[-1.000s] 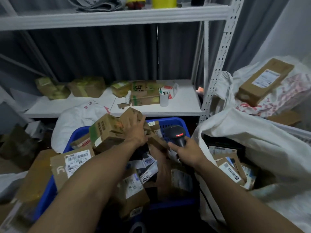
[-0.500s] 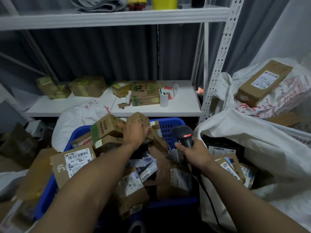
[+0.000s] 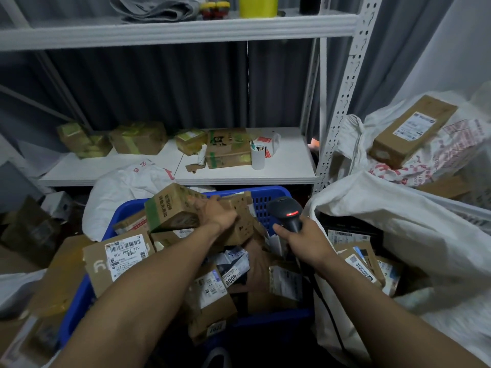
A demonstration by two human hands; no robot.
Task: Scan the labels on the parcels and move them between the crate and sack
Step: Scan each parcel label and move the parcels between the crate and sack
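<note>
Over far edge of crate (image 3: 268, 193): small cardboard parcel (image 3: 172, 208), gripped from top by left hand (image 3: 216, 213). Scanner (image 3: 287, 213) gripped by right hand (image 3: 303, 243), near right edge. Probably light, stiff, dents easy. Better to hold by two sides.

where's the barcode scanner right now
In the head view the barcode scanner is just right of centre, held by the right hand above the right edge of the blue crate, beside the white sack.

Before you, parcels (image 3: 119, 257) fill the crate (image 3: 263, 205); the sack (image 3: 398, 221) stands just right of it, more parcels inside. Behind the crate, boxes (image 3: 138, 138) line the shelf's (image 3: 288, 166) back edge.
</note>
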